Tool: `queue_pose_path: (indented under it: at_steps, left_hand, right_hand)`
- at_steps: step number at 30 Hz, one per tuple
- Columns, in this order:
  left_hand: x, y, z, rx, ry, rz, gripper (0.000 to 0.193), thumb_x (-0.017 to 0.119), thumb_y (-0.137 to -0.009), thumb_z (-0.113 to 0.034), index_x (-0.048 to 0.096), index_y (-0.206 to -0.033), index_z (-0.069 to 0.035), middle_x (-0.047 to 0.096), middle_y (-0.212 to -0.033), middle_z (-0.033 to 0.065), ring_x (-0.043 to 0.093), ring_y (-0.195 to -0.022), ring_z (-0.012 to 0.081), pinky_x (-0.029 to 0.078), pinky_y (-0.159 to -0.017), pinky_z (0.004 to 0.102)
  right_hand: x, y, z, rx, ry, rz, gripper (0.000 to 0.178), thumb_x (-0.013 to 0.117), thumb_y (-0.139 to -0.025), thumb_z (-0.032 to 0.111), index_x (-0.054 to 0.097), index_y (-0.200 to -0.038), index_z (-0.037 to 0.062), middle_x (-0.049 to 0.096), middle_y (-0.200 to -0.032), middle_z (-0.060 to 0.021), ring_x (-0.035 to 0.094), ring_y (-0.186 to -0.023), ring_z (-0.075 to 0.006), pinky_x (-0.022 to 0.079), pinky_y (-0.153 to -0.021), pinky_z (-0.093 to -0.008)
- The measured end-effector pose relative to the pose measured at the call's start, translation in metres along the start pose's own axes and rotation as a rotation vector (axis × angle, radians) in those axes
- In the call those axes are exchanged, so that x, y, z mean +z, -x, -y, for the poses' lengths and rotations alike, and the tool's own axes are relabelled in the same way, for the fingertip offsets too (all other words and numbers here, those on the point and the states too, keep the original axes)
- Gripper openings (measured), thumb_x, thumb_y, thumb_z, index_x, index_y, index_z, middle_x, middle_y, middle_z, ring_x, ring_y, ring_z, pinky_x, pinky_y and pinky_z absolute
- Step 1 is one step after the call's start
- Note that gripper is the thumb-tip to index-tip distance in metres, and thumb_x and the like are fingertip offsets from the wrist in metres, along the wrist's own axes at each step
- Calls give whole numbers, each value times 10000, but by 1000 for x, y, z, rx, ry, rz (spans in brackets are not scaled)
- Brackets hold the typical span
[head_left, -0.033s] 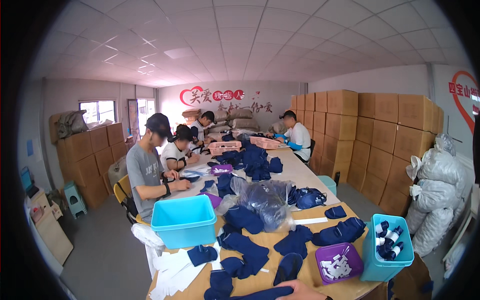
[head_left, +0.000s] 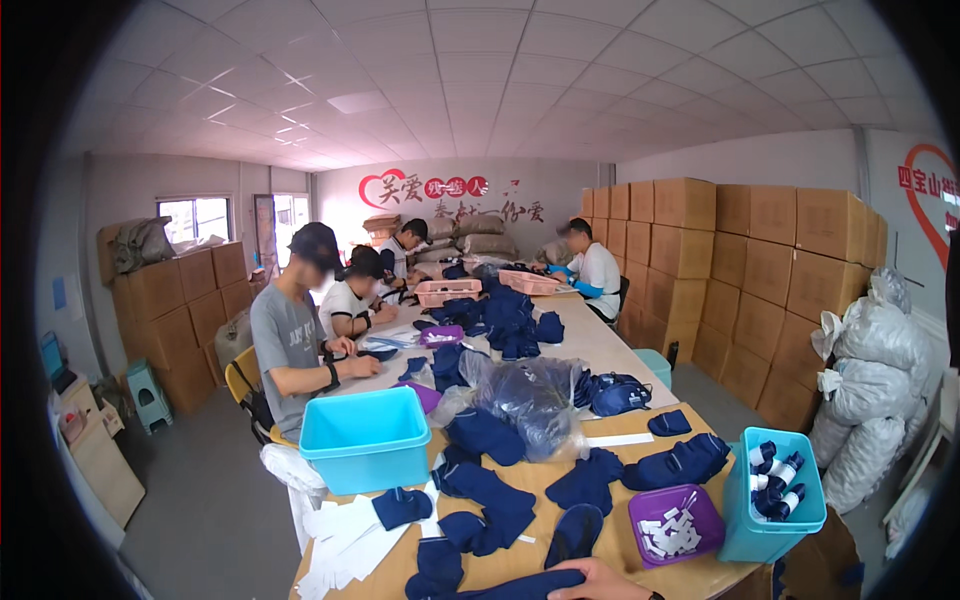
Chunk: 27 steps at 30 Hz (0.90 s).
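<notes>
In the head view, my right hand is at the lower edge, fingers closed on a long dark blue cloth. That cloth lies along the near end of the bench, stretching left from my grip. My left hand is out of view, so I cannot tell its state.

The near part of the bench is tan, and the farther part is pale. Just beyond the held cloth I see an oval dark blue piece, with more folded blue pieces to its left. White strips fan out at the left edge, below a turquoise tub. To the right, a purple basket holds small white pieces, just beside a second turquoise tub containing dark rolls banded in white. A clear plastic bag sits mid-bench; past it, a dark blue heap lies near two pink baskets.

Three people sit along the left side, the closest being a person in a grey shirt. A person in a white shirt sits at the far right.

Around the room I see cardboard boxes stacked along the right wall, with pale sacks piled nearer me. More boxes stand at left, near a turquoise stool on the grey floor. Panels cover the ceiling.
</notes>
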<state>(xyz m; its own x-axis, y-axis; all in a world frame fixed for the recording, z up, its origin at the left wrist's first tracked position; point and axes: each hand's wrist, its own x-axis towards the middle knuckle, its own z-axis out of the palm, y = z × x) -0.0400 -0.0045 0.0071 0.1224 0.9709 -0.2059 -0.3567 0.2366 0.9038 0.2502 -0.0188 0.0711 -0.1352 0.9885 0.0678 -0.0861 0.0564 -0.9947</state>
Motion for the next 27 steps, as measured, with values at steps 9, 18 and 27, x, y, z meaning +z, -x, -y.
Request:
queue_pose_path:
  at_steps: [9,18,27]
  left_hand:
    - [18,22,-17,69,-120,179,420,702,-835,-87,621,-1244,-37,611,-1149,29,527,-1024,137,407,-912,262]
    - [14,-15,-7,-55,-204,189,285,653,-962,-217,657,-1198,-57,611,-881,-58,519,-748,32,415,-653,181]
    - [9,-23,-6,98,-350,227,351,610,-951,-85,623,-1302,-101,516,-772,-60,419,-671,22,361,-610,184]
  right_hand:
    - [-13,-10,-24,257,-101,-43,327,812,-805,30,625,-1073,20,671,-996,-5,623,-909,-70,516,-823,-211]
    - [-6,-43,-10,111,190,-249,227,844,-770,98,670,-888,11,669,-805,3,605,-732,-63,509,-672,-222]
    - [-12,-49,-28,234,145,-114,103,695,-894,62,662,-950,-18,665,-864,2,601,-803,-64,484,-740,-217]
